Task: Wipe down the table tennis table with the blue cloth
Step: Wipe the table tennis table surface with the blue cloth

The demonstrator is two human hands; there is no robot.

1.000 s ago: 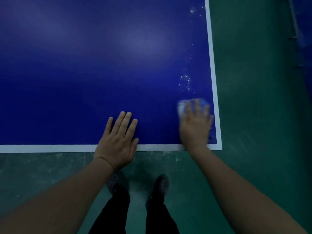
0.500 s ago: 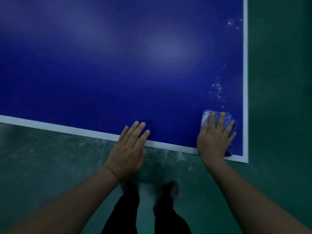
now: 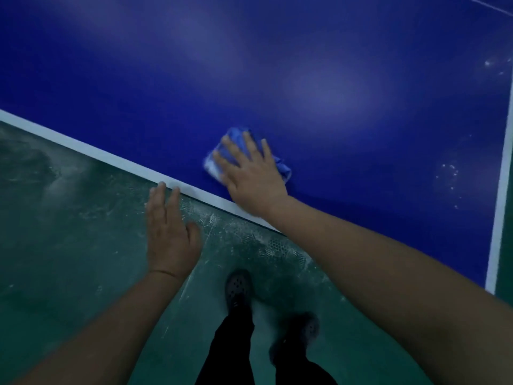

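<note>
The blue cloth [image 3: 244, 154] is pressed flat on the blue surface [image 3: 319, 79] by the right hand [image 3: 251, 173], fingers straight and spread, just inside the white near edge line. The left hand [image 3: 169, 232] is held open over the green floor [image 3: 55, 218], fingertips at the edge line. White specks [image 3: 449, 173] are seen at 3 o'clock from the cloth, well apart.

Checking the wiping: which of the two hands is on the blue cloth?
The right hand, pressing the crumpled blue cloth flat on the blue table tennis table. The left hand holds nothing, beside the table's white edge.
</note>
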